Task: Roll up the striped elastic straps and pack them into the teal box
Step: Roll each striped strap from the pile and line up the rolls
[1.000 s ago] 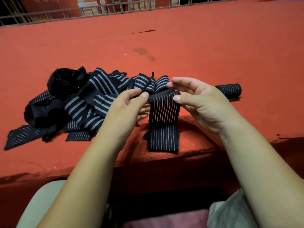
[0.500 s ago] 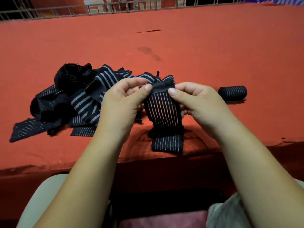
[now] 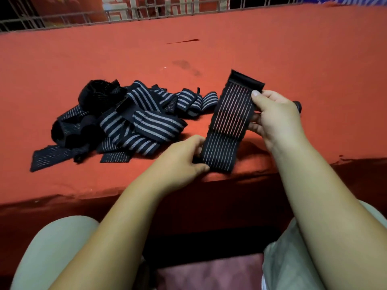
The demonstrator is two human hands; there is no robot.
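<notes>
One striped strap [image 3: 228, 126] is pinched by left hand [image 3: 180, 162] below, right hand [image 3: 276, 116] above.

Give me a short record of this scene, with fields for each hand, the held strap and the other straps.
held strap: black elastic strap with thin pale stripes, unrolled, stretched between both hands
left hand: grips its lower end
right hand: pinches its upper part
other straps: loose pile of striped straps on red cloth surface
teal box: not in view

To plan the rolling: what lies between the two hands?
In the head view, one striped strap stretches between left hand and right hand, gripped by both.
</notes>
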